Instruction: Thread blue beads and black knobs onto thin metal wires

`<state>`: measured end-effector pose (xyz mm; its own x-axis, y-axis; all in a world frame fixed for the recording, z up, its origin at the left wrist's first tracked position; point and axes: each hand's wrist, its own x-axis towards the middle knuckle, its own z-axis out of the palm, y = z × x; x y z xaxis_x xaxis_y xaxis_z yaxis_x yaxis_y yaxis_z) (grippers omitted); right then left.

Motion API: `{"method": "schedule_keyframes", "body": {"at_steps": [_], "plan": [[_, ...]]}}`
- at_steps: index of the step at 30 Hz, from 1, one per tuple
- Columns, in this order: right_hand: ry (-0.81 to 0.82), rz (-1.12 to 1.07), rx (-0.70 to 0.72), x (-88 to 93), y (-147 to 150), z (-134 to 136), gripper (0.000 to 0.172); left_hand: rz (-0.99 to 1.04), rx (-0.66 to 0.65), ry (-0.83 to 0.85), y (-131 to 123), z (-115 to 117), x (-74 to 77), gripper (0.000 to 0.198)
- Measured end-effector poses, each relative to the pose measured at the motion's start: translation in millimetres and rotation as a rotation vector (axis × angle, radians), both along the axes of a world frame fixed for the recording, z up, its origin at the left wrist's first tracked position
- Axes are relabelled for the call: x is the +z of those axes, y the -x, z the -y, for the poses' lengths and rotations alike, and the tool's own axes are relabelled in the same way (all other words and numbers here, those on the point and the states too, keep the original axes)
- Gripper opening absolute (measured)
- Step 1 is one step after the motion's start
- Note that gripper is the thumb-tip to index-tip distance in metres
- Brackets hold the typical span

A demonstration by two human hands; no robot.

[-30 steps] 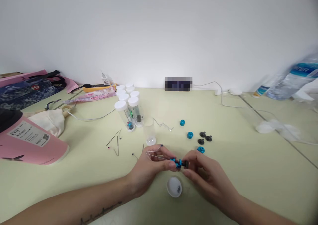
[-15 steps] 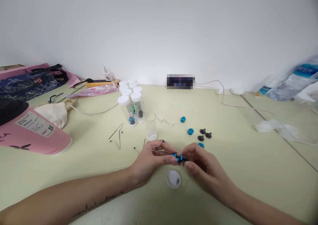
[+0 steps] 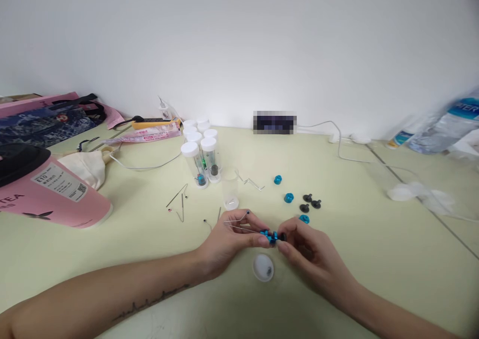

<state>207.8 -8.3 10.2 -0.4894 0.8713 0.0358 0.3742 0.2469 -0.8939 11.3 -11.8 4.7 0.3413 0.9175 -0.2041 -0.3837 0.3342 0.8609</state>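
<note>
My left hand (image 3: 224, 241) is closed in a pinch on a small blue metal fitting (image 3: 266, 233), with a thin bent wire (image 3: 239, 220) sticking out of it over the fingers. From the other side, the fingertips of my right hand (image 3: 312, 251) grip a black flanged piece (image 3: 283, 237) at the fitting's right end. Fingers partly hide where the two meet. Below the hands lies a white lid (image 3: 263, 268) with a tiny dark bit in it. Blue knobs (image 3: 289, 197) and black flanged pieces (image 3: 316, 204) are scattered beyond my right hand.
Several white-capped clear tubes (image 3: 190, 152) stand left of centre, beside an uncapped tube (image 3: 230, 186). Bent wires (image 3: 182, 206) lie nearby. A pink cup (image 3: 71, 199) is at left, a power strip (image 3: 153, 123) behind. A white cable (image 3: 339, 144) and a water bottle (image 3: 445, 129) are at right.
The black piece now shows less between the fitting and my right fingertips, which sit closer to the left hand. The whole view has shifted slightly.
</note>
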Motion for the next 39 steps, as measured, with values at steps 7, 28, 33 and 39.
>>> {"method": "schedule_keyframes", "body": {"at_steps": [7,28,33,39], "plan": [[-0.019,0.053,0.069,2.1,-1,0,0.037,0.002,-0.040,-0.024,1,0,1.0,0.020],[0.062,-0.079,0.014,-9.7,0,0,0.017,0.019,-0.003,-0.019,1,-2,-1.0,0.017],[0.042,-0.041,0.018,-7.4,-1,-2,0.025,0.027,-0.009,-0.020,1,-1,-1.4,0.017],[0.038,-0.015,0.099,-4.5,-4,-3,0.043,0.014,-0.029,-0.032,2,0,-2.8,0.019]]}}
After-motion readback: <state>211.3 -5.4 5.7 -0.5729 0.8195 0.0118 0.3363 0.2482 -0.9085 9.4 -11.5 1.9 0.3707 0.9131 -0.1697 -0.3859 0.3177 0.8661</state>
